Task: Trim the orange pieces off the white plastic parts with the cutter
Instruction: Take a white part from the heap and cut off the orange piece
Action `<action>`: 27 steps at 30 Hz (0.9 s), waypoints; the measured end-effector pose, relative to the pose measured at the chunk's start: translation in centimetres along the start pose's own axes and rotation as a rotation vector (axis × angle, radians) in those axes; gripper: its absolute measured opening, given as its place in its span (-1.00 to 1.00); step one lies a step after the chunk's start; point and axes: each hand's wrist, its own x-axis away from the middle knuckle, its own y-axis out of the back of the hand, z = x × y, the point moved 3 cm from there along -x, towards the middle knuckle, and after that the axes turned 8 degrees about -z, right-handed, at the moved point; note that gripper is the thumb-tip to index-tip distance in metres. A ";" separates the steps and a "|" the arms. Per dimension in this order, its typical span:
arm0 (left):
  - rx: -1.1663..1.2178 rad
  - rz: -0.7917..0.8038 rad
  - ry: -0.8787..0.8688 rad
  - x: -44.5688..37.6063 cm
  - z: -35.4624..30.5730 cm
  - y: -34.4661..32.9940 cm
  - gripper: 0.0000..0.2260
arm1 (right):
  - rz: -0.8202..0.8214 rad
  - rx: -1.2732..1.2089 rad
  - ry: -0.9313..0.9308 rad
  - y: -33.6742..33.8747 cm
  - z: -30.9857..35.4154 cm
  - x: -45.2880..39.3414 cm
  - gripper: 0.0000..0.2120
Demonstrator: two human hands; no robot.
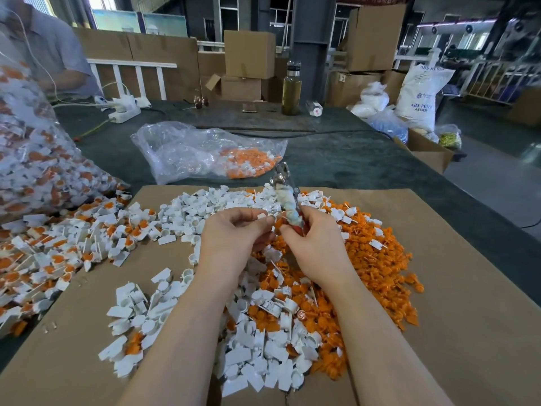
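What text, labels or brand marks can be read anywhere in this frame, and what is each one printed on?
"ABS RESIN": top of the white sack at the right, last letters cut by a fold.
"ABS RESIN": lower on the same sack, partly blurred.
Blue logo and small line at the sack's middle: too blurred to read.
Label on the cardboard box left of the sack: too small to read.
Nothing readable on the cutter, bottle or plastic parts.
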 end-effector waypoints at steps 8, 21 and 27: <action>0.033 -0.037 0.019 0.0 -0.2 0.4 -0.91 | -0.030 -0.024 0.013 0.0 0.3 0.0 -0.89; 0.108 0.042 0.086 0.4 0.0 -0.2 -0.91 | -0.140 -0.125 0.002 0.7 0.7 0.0 -0.92; 0.060 -0.004 -0.021 0.6 -0.4 -0.3 -0.92 | -0.177 0.009 -0.020 0.8 0.7 0.0 -0.86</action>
